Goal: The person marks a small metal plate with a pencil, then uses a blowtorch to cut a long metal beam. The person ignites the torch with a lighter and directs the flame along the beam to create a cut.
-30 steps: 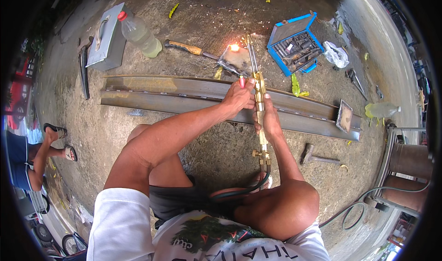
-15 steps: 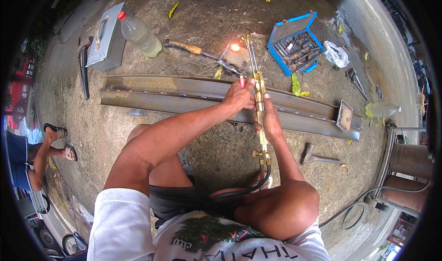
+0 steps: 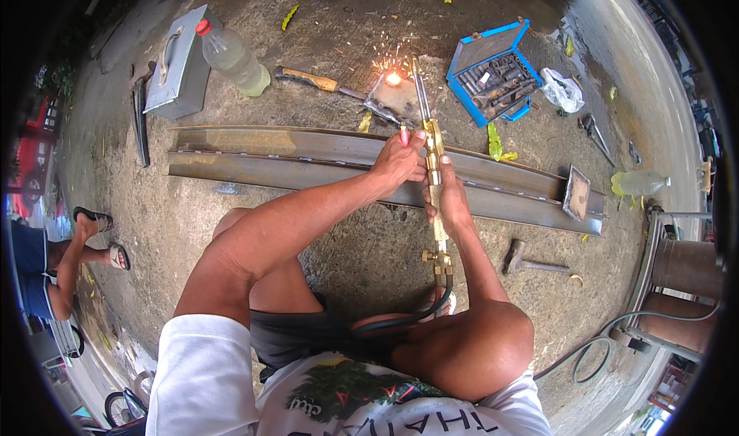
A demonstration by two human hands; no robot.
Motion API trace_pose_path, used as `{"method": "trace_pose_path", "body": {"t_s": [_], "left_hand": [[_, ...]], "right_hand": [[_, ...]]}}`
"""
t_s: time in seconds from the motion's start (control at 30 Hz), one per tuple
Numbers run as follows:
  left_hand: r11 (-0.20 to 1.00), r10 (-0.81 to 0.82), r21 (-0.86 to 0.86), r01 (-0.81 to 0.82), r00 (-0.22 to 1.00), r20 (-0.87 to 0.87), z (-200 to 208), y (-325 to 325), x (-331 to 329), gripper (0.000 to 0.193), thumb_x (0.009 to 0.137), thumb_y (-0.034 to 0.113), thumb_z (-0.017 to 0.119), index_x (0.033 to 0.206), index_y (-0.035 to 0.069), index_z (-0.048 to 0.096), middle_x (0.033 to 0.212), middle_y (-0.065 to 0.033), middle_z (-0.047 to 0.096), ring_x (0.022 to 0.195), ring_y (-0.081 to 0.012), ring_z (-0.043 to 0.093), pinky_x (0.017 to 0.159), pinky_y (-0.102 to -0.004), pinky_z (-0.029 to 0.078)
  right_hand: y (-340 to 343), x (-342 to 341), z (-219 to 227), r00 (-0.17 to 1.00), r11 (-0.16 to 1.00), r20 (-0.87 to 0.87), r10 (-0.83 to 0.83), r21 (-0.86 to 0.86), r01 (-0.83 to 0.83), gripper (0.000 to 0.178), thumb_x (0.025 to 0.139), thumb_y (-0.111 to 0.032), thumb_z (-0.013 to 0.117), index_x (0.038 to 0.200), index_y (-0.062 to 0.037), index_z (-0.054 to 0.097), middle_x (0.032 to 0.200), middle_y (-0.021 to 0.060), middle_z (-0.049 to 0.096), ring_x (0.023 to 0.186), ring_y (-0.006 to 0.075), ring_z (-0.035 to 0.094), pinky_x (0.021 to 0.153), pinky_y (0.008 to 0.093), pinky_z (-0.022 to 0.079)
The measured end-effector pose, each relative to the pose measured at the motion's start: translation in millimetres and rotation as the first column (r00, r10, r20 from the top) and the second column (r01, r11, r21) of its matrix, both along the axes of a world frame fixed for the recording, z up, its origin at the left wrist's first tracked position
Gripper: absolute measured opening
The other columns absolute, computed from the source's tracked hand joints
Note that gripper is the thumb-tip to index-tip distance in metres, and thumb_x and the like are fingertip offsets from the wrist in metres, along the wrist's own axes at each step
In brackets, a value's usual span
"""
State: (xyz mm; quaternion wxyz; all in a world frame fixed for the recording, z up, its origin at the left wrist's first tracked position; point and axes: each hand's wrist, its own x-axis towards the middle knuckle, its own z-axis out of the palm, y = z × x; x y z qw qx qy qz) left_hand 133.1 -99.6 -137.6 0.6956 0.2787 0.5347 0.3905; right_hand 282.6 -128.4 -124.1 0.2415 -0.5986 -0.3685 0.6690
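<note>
The right hand [image 3: 448, 201] is wrapping shut around one brass cutting torch [image 3: 431, 147], while the left hand [image 3: 396, 163] is pinching its valve near the head. The torch is crossing one long steel beam [image 3: 308, 163], its tip sparking on a small metal plate [image 3: 392, 97]. Two plastic bottles are lying on the ground, one [image 3: 231, 55] beside a grey metal box [image 3: 178, 66], one [image 3: 639, 182] at the right. One blue socket case [image 3: 496, 70] is sitting open.

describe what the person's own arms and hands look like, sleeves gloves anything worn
Both arms are bare from the short white sleeves of a printed T-shirt down to the fingers. The left hand and right hand wear no gloves, and no watch, ring or wristband shows. The forearms look lean and sinewy. No cable or strap is fixed on either arm.
</note>
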Motion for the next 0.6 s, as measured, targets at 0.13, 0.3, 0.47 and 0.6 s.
{"method": "trace_pose_path", "body": {"t_s": [0.13,0.3,0.47,0.6], "left_hand": [[1.000,-0.007,0.005,0.007,1.000,-0.006,-1.8,0.2,-1.2,0.048,0.108,0.043,0.040,0.128,0.000,0.049,0.109,-0.0304,0.066,0.099,-0.0384,0.070,0.086,-0.0457,0.060],[1.000,-0.004,-0.003,0.004,1.000,-0.004,2.6,-0.3,-0.1,0.048,0.108,0.042,0.040,0.128,0.000,0.050,0.109,-0.0300,0.066,0.099,-0.0377,0.070,0.086,-0.0452,0.060],[1.000,-0.003,0.001,0.003,1.000,-0.005,2.3,-0.3,-0.6,0.048,0.109,0.042,0.040,0.128,0.000,0.049,0.110,-0.0307,0.065,0.099,-0.0383,0.070,0.086,-0.0450,0.060],[1.000,0.006,0.025,-0.006,1.000,0.006,-2.7,0.8,-1.7,0.049,0.108,0.042,0.041,0.127,-0.003,0.047,0.107,-0.0309,0.066,0.096,-0.0398,0.071,0.081,-0.0451,0.061]], "right_hand": [[0.2,-0.6,0.2,1.000,1.000,-0.005,0.003,0.000,-0.003,0.067,0.100,-0.070,0.031,0.092,-0.0068,0.052,0.063,0.0027,0.047,0.041,0.0127,0.042,0.036,0.0303,0.035],[0.5,-0.3,-0.9,1.000,1.000,0.000,-0.006,0.002,0.006,0.067,0.100,-0.069,0.030,0.091,-0.0069,0.052,0.062,0.0028,0.047,0.040,0.0127,0.041,0.036,0.0304,0.035],[0.4,-0.6,0.8,1.000,1.000,-0.001,0.001,0.006,-0.001,0.066,0.100,-0.069,0.031,0.091,-0.0068,0.052,0.062,0.0028,0.047,0.040,0.0128,0.041,0.036,0.0306,0.035],[1.0,-1.1,0.3,1.000,1.000,0.002,0.002,0.013,-0.002,0.067,0.100,-0.069,0.031,0.091,-0.0067,0.052,0.062,0.0028,0.048,0.040,0.0129,0.042,0.036,0.0309,0.035]]}}
